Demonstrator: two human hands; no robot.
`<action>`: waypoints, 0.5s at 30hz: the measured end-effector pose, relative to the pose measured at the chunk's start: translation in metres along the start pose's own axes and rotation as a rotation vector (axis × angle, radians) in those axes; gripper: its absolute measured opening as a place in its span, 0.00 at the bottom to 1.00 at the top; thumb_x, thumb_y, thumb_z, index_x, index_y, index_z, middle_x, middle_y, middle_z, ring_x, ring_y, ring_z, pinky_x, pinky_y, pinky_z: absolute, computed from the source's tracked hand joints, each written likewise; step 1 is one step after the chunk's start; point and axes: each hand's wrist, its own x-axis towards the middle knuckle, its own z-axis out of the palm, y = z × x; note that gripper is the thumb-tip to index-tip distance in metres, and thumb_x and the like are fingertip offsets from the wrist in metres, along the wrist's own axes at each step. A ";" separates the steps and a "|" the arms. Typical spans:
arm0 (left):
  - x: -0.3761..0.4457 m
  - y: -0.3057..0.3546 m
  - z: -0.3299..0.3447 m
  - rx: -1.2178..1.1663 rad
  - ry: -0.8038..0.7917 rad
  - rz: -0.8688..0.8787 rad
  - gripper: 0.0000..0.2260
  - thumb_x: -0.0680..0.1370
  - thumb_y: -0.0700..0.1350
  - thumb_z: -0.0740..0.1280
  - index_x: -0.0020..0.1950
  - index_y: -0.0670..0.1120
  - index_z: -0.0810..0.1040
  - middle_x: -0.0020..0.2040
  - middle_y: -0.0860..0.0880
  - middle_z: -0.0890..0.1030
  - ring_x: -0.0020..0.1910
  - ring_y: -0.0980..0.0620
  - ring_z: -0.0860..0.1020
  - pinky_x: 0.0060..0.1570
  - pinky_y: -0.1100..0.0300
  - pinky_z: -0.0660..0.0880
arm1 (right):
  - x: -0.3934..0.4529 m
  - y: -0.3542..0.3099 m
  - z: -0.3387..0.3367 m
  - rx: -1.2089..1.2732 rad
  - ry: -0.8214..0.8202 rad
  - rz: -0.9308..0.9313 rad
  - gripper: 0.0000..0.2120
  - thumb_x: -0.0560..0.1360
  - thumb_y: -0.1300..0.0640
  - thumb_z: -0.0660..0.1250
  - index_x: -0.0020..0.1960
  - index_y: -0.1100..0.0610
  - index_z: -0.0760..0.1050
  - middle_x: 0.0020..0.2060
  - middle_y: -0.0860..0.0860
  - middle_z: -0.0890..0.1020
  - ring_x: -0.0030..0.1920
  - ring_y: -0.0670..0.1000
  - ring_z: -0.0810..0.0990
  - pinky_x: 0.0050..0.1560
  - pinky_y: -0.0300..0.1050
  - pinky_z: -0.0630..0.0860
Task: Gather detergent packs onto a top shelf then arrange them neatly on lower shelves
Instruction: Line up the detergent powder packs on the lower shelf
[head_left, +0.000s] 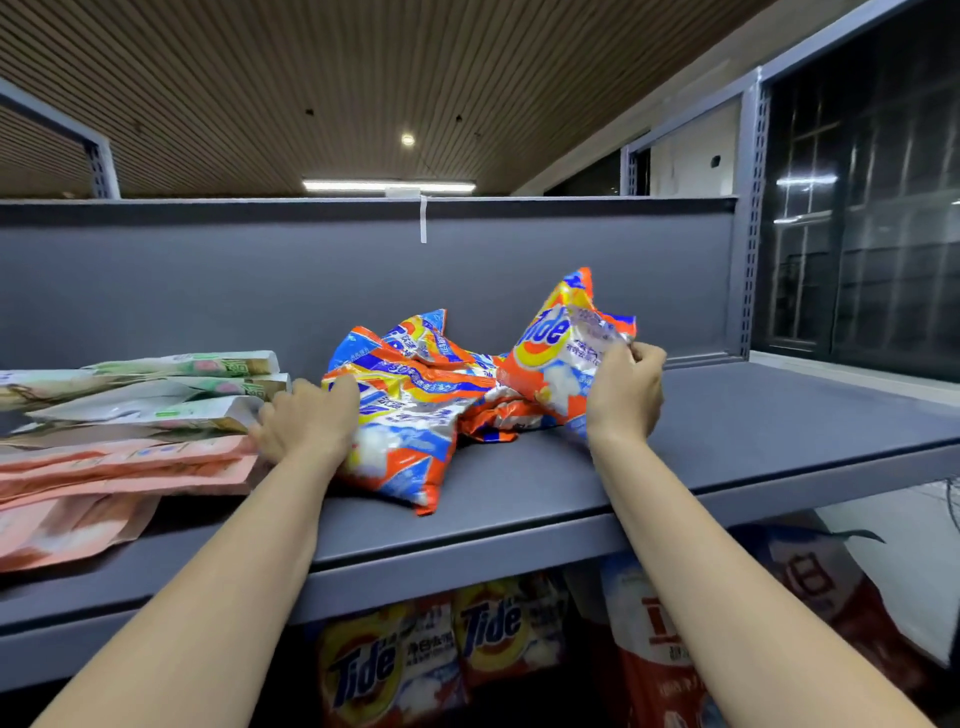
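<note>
Right now my right hand (626, 389) pinches the top edge of one orange Tide pack (566, 353), with fingers and thumb curled on the crinkly film. That pack stands tipped up on the top shelf (753, 415), leaning on the other Tide packs (410, 405) that lie in a messy heap beside it. My left hand (306, 421) lies on the near pack of the heap with fingers fairly straight, pressing more than holding, I think; the fingertips are partly hidden, so I am not fully sure.

These packs look soft and floppy, like little pillows full of powder. The film is shiny and likely slippery, and the powder will slide to the low end when I lift. A pinch at the sealed edge should hold well, since that strip is flat and stiff. A hand under the fat middle would stop the sagging.

Left of the heap lie flat green pouches (197, 384) and pink pouches (124, 462). More Tide bags (488, 629) stand on the shelf below.
</note>
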 end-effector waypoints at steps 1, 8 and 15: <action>-0.003 0.002 -0.001 -0.023 -0.004 -0.015 0.27 0.77 0.57 0.51 0.64 0.39 0.73 0.63 0.37 0.74 0.64 0.39 0.69 0.63 0.50 0.60 | -0.002 -0.001 0.000 0.024 -0.038 0.009 0.08 0.75 0.50 0.61 0.48 0.54 0.68 0.38 0.47 0.74 0.45 0.56 0.73 0.42 0.46 0.65; -0.015 0.010 -0.002 -0.228 -0.198 -0.047 0.30 0.70 0.65 0.55 0.56 0.43 0.76 0.58 0.40 0.77 0.59 0.40 0.73 0.64 0.47 0.65 | -0.016 -0.013 -0.009 0.366 -0.376 0.114 0.06 0.70 0.59 0.73 0.45 0.57 0.78 0.43 0.56 0.85 0.43 0.56 0.85 0.47 0.57 0.82; -0.018 0.007 -0.016 -0.736 -0.564 -0.154 0.22 0.64 0.57 0.68 0.52 0.44 0.80 0.44 0.45 0.84 0.42 0.46 0.82 0.50 0.54 0.77 | -0.016 -0.039 -0.027 0.453 -0.244 -0.210 0.10 0.72 0.68 0.68 0.38 0.54 0.79 0.35 0.51 0.81 0.40 0.49 0.79 0.47 0.48 0.77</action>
